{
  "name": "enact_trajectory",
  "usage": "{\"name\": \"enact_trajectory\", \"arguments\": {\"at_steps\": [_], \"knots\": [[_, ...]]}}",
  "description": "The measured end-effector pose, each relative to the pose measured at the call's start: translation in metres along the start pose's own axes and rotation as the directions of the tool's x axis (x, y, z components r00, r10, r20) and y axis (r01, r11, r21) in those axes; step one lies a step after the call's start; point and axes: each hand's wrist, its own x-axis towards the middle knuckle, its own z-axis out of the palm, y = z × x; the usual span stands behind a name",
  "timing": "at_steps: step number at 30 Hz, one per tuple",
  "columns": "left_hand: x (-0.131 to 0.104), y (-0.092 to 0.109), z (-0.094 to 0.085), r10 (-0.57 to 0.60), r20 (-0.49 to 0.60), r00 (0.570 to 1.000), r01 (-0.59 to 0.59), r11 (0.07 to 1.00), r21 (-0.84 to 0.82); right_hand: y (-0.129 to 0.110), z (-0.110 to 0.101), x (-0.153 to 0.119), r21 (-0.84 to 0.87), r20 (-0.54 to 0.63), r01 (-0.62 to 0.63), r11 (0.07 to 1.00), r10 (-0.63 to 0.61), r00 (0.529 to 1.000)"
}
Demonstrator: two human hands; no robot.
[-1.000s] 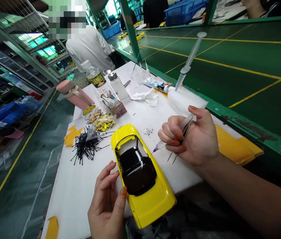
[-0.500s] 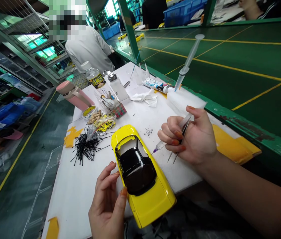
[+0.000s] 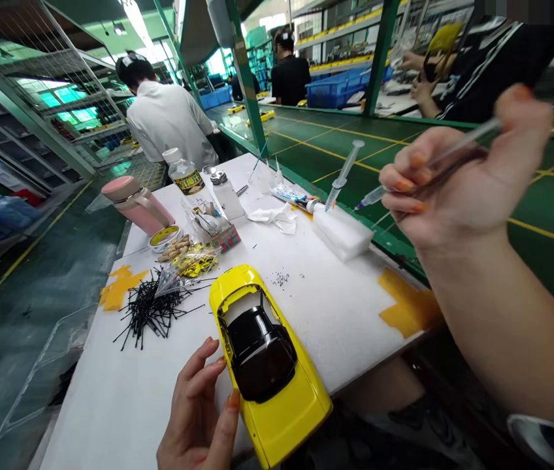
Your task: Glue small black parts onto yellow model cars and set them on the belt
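My left hand (image 3: 196, 408) holds a yellow model car body (image 3: 291, 424) by its left side, thumb and fingertips against the edge. A glossy black roof-and-window part (image 3: 264, 362) sits in the body's opening. Over to the right, my right hand (image 3: 468, 176) is raised, its fingers closed around a slim syringe (image 3: 372, 197) with a purple tip. Tweezers are in the same grip, mostly hidden and blurred. The syringe tip is apart from the car. Below and left of this hand, a second syringe (image 3: 343, 175) stands tilted in a white foam block (image 3: 343, 235).
Black thin-stemmed parts (image 3: 152, 310) lie heaped at left, beside a bag of yellow pieces (image 3: 193, 261). Tiny black bits (image 3: 281, 279) are scattered beyond the car. A pink flask (image 3: 134, 202), bottles and a tissue (image 3: 277, 217) stand or lie farther back. A green conveyor (image 3: 306, 143) borders the table; co-workers sit beyond.
My right hand has moved up and right, away from the car, carrying the syringe and tweezers. My left hand stays on the car body. The view has tilted up.
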Motion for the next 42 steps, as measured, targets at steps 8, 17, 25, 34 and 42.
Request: {"name": "enact_trajectory", "arguments": {"at_steps": [8, 17, 25, 34, 42], "knots": [[-0.002, 0.001, 0.007, 0.056, -0.015, 0.998, -0.056, 0.997, -0.054, 0.066, 0.000, 0.039, -0.369, 0.150, -0.048, 0.928, 0.111, 0.982], [-0.009, 0.019, 0.022, -0.012, -0.098, 0.995, 0.004, 0.997, -0.080, 0.029, -0.008, 0.000, -0.348, -0.123, 0.421, 0.838, -0.486, 0.865], [-0.005, 0.001, 0.002, 0.104, 0.026, 0.994, -0.104, 0.995, -0.010, 0.066, -0.023, -0.045, -0.578, 0.330, 0.253, 0.775, -0.061, 0.942], [-0.006, 0.004, 0.006, 0.112, -0.013, 0.994, -0.112, 0.993, -0.020, 0.066, -0.030, -0.028, -0.824, 0.396, 0.009, 0.567, 0.563, 0.725], [-0.009, 0.014, 0.025, 0.035, -0.182, 0.983, -0.055, 0.993, -0.107, 0.080, 0.005, -0.017, -0.707, 0.437, 0.061, 0.705, 0.367, 0.821]]}}
